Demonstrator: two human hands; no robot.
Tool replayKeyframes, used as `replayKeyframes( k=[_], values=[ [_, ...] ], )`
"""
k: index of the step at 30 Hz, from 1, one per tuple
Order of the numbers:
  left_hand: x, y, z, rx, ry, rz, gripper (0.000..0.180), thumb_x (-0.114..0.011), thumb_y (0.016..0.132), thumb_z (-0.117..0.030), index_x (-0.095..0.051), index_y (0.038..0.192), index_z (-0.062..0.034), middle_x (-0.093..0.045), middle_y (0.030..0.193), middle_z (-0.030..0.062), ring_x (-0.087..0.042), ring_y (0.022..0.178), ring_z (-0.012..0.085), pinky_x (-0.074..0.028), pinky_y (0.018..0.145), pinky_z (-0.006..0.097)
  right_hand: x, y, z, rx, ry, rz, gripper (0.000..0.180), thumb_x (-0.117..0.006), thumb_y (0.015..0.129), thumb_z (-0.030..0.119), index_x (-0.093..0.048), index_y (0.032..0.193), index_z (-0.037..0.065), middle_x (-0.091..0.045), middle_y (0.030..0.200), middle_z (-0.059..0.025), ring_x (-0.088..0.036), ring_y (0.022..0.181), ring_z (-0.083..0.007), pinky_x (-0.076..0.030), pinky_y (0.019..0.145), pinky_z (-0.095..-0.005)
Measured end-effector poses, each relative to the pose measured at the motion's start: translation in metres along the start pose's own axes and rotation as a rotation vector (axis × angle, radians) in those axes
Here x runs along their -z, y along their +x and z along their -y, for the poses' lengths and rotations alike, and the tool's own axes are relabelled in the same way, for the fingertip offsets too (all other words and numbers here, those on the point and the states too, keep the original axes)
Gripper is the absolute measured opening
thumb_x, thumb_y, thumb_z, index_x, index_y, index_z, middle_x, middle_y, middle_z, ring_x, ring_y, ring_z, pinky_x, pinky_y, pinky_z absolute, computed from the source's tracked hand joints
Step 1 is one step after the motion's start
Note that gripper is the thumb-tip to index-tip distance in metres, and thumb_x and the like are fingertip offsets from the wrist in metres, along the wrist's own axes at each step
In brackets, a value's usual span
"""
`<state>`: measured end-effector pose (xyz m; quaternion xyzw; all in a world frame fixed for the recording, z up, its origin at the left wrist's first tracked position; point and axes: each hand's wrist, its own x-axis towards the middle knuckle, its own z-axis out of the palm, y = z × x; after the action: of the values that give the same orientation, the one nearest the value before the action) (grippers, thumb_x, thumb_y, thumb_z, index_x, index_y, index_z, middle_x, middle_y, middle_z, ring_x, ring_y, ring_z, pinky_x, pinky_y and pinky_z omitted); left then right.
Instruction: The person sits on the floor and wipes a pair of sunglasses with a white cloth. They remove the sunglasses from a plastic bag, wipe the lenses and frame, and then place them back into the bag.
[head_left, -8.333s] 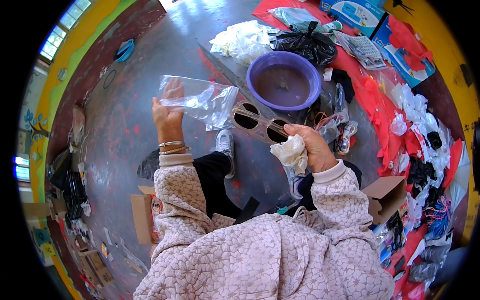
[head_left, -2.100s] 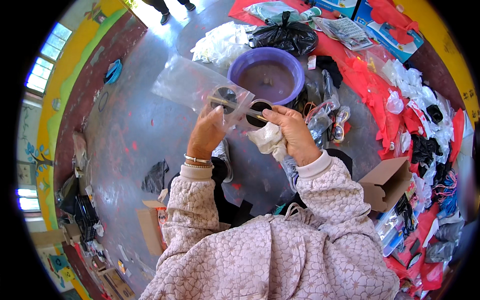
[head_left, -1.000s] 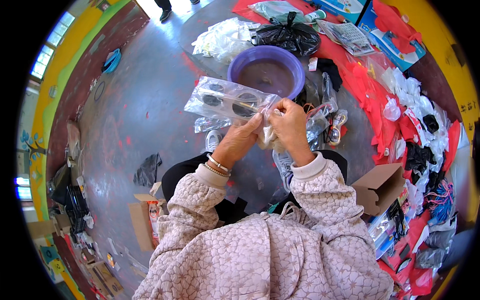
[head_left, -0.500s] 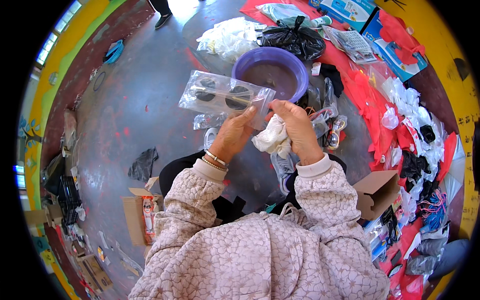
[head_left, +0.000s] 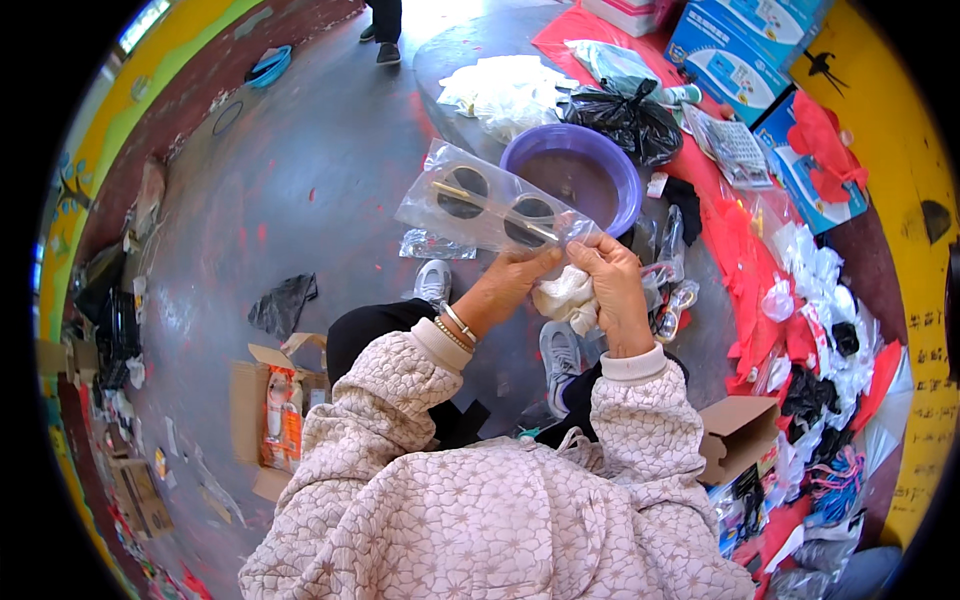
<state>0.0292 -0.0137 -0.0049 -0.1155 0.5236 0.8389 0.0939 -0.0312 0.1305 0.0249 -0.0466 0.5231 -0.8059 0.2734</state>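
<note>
Between my two hands is a clear plastic bag (head_left: pixel 425 207) with a pair of sunglasses (head_left: pixel 461 193) inside, round dark lenses and thin gold-coloured arms. The bag tilts down to the right. My left hand (head_left: pixel 512 284) grips its lower edge near the right end, thumb on top. At the bag's right end, my right hand (head_left: pixel 616 285) pinches the corner with thumb and forefinger. A crumpled white cloth (head_left: pixel 566 299) hangs in the same right hand, against the palm. Just beyond the bag stands a purple basin (head_left: pixel 628 196) holding murky water.
Black and white plastic bags (head_left: pixel 625 120) lie behind the basin. On the right, a red sheet (head_left: pixel 735 290) bears heaps of packaging, beside an open cardboard box (head_left: pixel 738 437). Another open carton (head_left: pixel 248 412) with orange packs sits at my left. A person's feet (head_left: pixel 388 53) show far off.
The view has shifted, so the floor things sit lower and further right. My hands still hold the bag, which now slants more steeply. The distant person's legs have come further into view.
</note>
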Motion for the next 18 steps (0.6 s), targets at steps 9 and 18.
replayKeyframes(
  k=[9, 18],
  values=[
    [0.034, 0.003, -0.016, -0.326, -0.695, 0.108, 0.039, -0.058, 0.087, -0.025, -0.051, 0.116, -0.0005, -0.054, 0.118, 0.0112, -0.054, 0.103, 0.0174, -0.045, 0.088, 0.034, 0.016, 0.004, 0.011, 0.126, -0.082, -0.076, 0.006, -0.065, 0.076, -0.002, -0.062, 0.076, 0.003, -0.061, 0.070, -0.0022, -0.056, 0.060, -0.0076, -0.046, 0.056, -0.0209],
    [0.066, -0.010, -0.049, -0.258, -0.403, -0.207, 0.041, -0.057, 0.088, -0.030, -0.052, 0.113, 0.0016, -0.059, 0.109, 0.0147, -0.058, 0.100, 0.0249, -0.047, 0.089, 0.040, 0.036, 0.003, 0.026, 0.015, -0.126, 0.001, 0.005, -0.066, 0.073, 0.001, -0.062, 0.073, 0.004, -0.058, 0.064, -0.0001, -0.053, 0.055, -0.0061, -0.042, 0.052, -0.0201]
  ],
)
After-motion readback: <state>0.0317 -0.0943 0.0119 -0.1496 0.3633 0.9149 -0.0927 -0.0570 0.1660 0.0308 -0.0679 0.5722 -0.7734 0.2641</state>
